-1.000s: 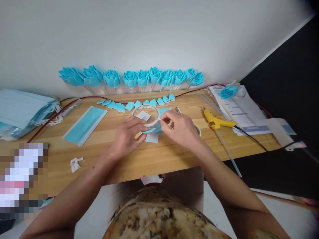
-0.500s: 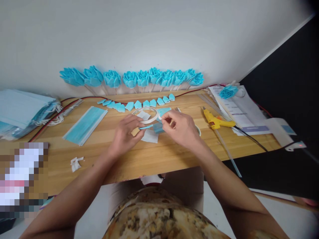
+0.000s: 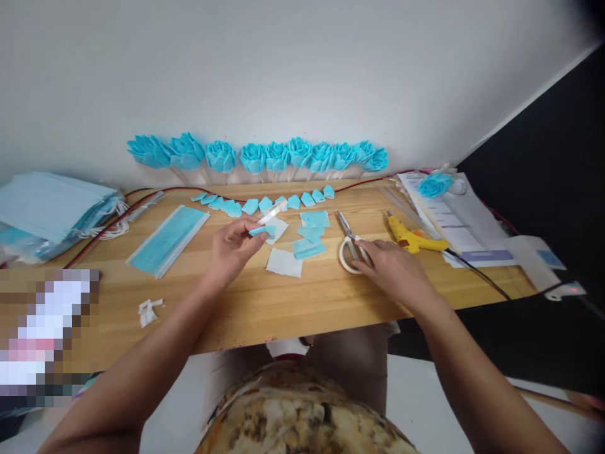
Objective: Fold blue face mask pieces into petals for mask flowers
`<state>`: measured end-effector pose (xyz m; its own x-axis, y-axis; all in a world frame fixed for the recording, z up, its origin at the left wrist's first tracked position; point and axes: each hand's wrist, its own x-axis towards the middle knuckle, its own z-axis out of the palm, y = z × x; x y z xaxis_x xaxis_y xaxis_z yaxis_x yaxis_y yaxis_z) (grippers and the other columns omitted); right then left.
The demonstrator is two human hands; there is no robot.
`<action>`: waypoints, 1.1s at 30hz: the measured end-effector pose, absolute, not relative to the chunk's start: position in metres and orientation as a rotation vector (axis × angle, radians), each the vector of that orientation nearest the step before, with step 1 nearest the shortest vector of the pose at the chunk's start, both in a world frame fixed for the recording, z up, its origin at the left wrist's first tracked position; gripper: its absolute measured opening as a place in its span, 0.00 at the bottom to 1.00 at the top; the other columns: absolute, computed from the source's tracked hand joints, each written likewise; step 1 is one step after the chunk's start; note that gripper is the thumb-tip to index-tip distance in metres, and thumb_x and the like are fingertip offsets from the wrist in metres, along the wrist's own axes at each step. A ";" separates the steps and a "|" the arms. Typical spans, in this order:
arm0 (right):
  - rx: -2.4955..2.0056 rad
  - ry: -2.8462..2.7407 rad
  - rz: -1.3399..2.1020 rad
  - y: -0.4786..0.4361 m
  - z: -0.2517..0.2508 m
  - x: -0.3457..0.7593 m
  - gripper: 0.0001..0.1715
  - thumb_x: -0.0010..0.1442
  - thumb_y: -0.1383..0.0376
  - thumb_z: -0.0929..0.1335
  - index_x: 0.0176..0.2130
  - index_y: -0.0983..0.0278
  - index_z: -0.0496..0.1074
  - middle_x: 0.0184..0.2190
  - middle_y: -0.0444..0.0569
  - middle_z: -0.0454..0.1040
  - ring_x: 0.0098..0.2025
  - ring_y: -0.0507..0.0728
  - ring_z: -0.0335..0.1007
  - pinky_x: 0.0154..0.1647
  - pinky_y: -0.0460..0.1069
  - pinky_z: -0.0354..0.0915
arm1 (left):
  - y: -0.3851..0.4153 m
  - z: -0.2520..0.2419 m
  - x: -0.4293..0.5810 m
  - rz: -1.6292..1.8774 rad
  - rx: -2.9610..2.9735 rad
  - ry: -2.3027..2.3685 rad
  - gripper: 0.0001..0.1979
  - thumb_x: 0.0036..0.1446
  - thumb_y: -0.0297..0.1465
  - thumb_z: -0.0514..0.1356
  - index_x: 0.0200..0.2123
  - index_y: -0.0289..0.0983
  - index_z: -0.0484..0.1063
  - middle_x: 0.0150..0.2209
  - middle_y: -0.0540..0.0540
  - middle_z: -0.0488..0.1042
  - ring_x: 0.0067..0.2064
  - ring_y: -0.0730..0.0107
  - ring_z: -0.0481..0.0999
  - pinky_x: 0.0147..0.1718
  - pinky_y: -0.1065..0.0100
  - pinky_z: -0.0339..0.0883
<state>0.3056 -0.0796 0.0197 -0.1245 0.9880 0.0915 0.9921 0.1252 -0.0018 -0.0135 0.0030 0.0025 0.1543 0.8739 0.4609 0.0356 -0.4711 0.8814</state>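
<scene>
My left hand [image 3: 232, 250] is closed, pinching a small folded blue piece [image 3: 263, 231] of mask fabric between thumb and fingers. A white roll of tape [image 3: 273, 212], seen nearly edge-on, is held in the same hand. To the right, my right hand [image 3: 394, 268] has its thumb and fingers on the white handles of a pair of scissors [image 3: 348, 243]. The scissors lie on the table with their blades pointing away from me. Between the hands are cut blue pieces [image 3: 309, 248] and white pieces [image 3: 284, 262].
Folded blue petals [image 3: 250, 206] form a row at the back, with blue fabric flowers [image 3: 253, 157] against the wall. A flat mask [image 3: 167, 241] and a mask stack [image 3: 57, 202] are left. A yellow glue gun [image 3: 411, 238] and papers [image 3: 472, 221] lie right.
My right hand has left the tape end and moved right onto the scissors' handles. My left hand has turned the tape roll edge-on. Loose pieces between the hands are now uncovered.
</scene>
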 end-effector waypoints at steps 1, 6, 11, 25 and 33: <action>-2.063 -2.315 -0.104 -0.082 0.016 0.306 0.19 0.67 0.60 0.69 0.54 0.66 0.76 0.42 0.61 0.81 0.43 0.69 0.78 0.39 0.57 0.68 | 0.003 0.002 -0.013 1.381 1.635 0.883 0.12 0.56 0.41 0.71 0.29 0.40 0.76 0.35 0.47 0.78 0.37 0.68 0.76 0.35 0.66 0.70; -2.139 -2.073 0.076 -0.078 0.010 0.305 0.20 0.62 0.63 0.68 0.53 0.63 0.75 0.40 0.57 0.82 0.38 0.65 0.79 0.37 0.55 0.69 | 0.005 0.001 -0.013 1.330 1.590 0.886 0.17 0.55 0.44 0.71 0.27 0.40 0.72 0.33 0.48 0.77 0.36 0.68 0.75 0.34 0.66 0.69; -1.639 -1.433 0.940 -0.086 0.028 0.320 0.31 0.57 0.61 0.72 0.59 0.57 0.68 0.44 0.56 0.80 0.41 0.64 0.81 0.41 0.57 0.75 | 0.006 -0.001 -0.014 1.310 1.543 0.888 0.16 0.56 0.42 0.70 0.25 0.39 0.70 0.30 0.50 0.74 0.33 0.71 0.71 0.33 0.66 0.65; -0.720 -1.069 1.670 -0.101 -0.002 0.236 0.52 0.43 0.33 0.76 0.60 0.51 0.68 0.32 0.46 0.69 0.33 0.58 0.69 0.41 0.56 0.73 | 0.003 0.005 -0.014 1.225 1.434 0.737 0.19 0.53 0.44 0.73 0.23 0.38 0.72 0.29 0.50 0.75 0.30 0.72 0.70 0.31 0.66 0.64; -0.262 -1.067 1.953 -0.101 0.013 0.209 0.48 0.53 0.27 0.65 0.57 0.56 0.72 0.41 0.50 0.71 0.41 0.58 0.69 0.49 0.59 0.70 | -0.002 0.008 -0.012 1.155 1.184 0.655 0.15 0.46 0.38 0.77 0.25 0.36 0.78 0.33 0.48 0.77 0.30 0.75 0.71 0.32 0.71 0.66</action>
